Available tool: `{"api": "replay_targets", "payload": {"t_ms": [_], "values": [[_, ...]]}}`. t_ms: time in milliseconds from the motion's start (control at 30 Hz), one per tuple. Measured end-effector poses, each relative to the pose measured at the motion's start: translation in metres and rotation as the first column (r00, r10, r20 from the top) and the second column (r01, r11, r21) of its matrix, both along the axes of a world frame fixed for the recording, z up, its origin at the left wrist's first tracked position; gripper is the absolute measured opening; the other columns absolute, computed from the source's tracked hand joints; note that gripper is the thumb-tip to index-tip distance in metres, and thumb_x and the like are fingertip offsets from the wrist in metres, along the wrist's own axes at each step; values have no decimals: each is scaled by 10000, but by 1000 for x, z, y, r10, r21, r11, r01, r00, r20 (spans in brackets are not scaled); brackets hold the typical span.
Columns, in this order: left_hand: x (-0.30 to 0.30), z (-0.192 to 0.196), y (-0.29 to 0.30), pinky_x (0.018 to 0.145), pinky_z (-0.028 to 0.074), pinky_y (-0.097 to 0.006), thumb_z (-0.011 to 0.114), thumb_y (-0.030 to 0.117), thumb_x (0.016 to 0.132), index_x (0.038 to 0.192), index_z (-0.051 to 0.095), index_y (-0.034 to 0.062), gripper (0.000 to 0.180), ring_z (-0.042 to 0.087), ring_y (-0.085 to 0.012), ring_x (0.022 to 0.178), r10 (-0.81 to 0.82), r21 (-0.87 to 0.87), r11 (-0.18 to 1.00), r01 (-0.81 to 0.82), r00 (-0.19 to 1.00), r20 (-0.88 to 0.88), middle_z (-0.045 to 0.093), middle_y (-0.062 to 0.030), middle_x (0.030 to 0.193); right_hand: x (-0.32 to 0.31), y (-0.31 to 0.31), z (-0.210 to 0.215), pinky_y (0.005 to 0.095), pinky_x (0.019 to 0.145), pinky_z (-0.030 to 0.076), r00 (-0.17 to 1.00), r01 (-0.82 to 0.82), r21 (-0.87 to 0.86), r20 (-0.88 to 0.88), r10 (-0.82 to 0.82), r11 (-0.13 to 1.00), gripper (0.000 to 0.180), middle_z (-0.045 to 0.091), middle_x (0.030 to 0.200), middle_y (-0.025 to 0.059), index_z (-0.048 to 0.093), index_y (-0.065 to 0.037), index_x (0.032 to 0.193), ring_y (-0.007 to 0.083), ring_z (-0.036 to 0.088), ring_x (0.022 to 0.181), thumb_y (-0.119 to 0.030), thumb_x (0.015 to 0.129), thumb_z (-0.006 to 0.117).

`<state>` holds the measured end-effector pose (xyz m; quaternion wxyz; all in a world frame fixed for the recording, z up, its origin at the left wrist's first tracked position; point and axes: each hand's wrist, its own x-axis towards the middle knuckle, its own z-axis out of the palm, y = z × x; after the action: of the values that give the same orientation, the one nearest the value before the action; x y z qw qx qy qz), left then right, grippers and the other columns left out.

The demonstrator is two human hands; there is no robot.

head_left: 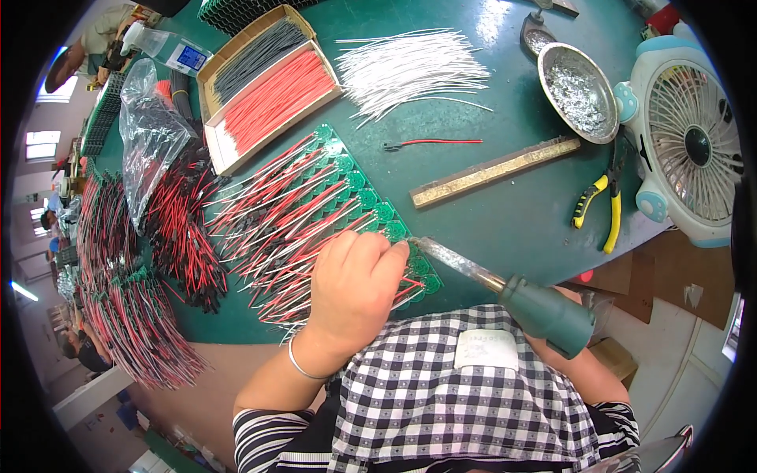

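Note:
My left hand (356,277) is closed in a pinch over the right edge of a green circuit board panel (384,211). What its fingertips hold is hidden. Rows of red and white wires (276,236) stick out leftward from the panel's small round boards. My right hand (569,295), mostly covered by the tool, grips the green handle of a soldering iron (548,315). The iron's tip meets the panel's edge right beside my left fingertips; whether it touches a pad cannot be made out.
Above the panel lie a cardboard box (219,159) of red and dark wires and a pile of white wires (414,72). A bar (493,172), metal bowl (579,93), yellow-handled pliers (603,206) and a fan (686,142) sit right. Wire bundles (185,229) crowd the left.

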<state>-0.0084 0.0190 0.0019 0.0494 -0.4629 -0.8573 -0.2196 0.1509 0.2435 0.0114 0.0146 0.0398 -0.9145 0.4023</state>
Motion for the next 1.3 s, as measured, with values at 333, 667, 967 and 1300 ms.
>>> {"api": "replay_targets", "payload": {"t_ms": [333, 667, 967, 1300], "values": [[0, 1, 0, 606, 418, -341, 673, -20, 604, 869, 658, 38, 271, 507, -227, 696, 8, -19, 1000, -8, 1000, -2, 534, -57, 781, 33, 7, -27, 314, 598, 498, 957, 260, -106, 159, -242, 960, 133, 669, 767, 55, 665, -71, 908, 226, 634, 683, -153, 807, 634], [14, 15, -2, 689, 362, -346, 660, 152, 736, 988, 609, 110, 260, 490, -195, 759, 62, -157, 986, -60, 998, 9, 528, -28, 842, 51, 15, -24, 308, 615, 499, 896, 349, -192, 355, -267, 917, 160, 664, 749, 53, 659, -58, 911, 215, 643, 688, -187, 829, 613], [19, 4, -2, 653, 376, -321, 652, 105, 716, 821, 635, 94, 106, 497, -169, 664, 8, -11, 1000, -9, 995, -97, 495, -1, 716, 38, 16, -14, 340, 684, 504, 998, 48, 20, -30, -48, 999, 171, 669, 869, 97, 662, -57, 904, 264, 639, 743, -169, 782, 622], [17, -2, 1, 673, 356, -325, 667, 86, 721, 800, 625, 85, 90, 486, -172, 650, 2, 19, 1000, -1, 996, -92, 471, -5, 674, 28, 9, -11, 376, 693, 513, 998, 43, -101, 39, -39, 994, 190, 661, 860, 106, 653, -49, 923, 301, 636, 753, -167, 778, 617]]}}
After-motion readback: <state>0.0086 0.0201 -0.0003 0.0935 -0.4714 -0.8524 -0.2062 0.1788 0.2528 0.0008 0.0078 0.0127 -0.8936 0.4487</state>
